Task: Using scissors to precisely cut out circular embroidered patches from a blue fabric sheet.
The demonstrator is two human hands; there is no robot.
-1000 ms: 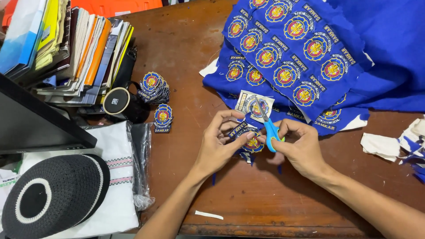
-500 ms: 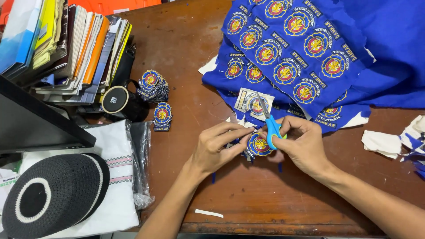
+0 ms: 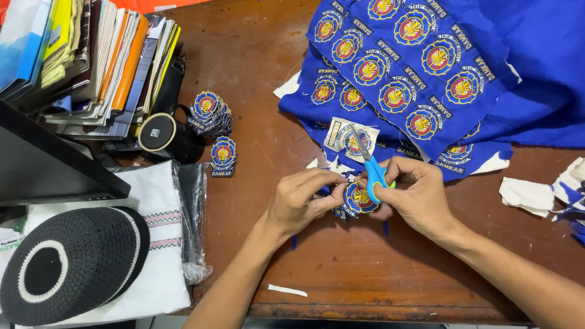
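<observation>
My right hand (image 3: pixel 420 195) grips small scissors (image 3: pixel 370 164) with blue handles, blades pointing up and away. My left hand (image 3: pixel 301 201) pinches a round embroidered patch (image 3: pixel 358 198), blue with a red and yellow emblem, held between both hands just above the wooden table (image 3: pixel 365 274). Behind the hands lies blue cloth (image 3: pixel 414 67) covered with rows of the same emblems. A piece cut from it with white backing (image 3: pixel 348 139) lies under the scissor tips.
Two stacks of cut patches (image 3: pixel 210 113) (image 3: pixel 223 156) sit left of centre beside a black roll (image 3: pixel 157 132). Books and folders (image 3: pixel 91 55) stand at top left. A black knitted cap (image 3: pixel 67 262) rests on folded white cloth. Cloth scraps (image 3: pixel 536 195) lie at right.
The patch has turned in my fingers, and both hands have shifted slightly while the scissors work at its edge.
</observation>
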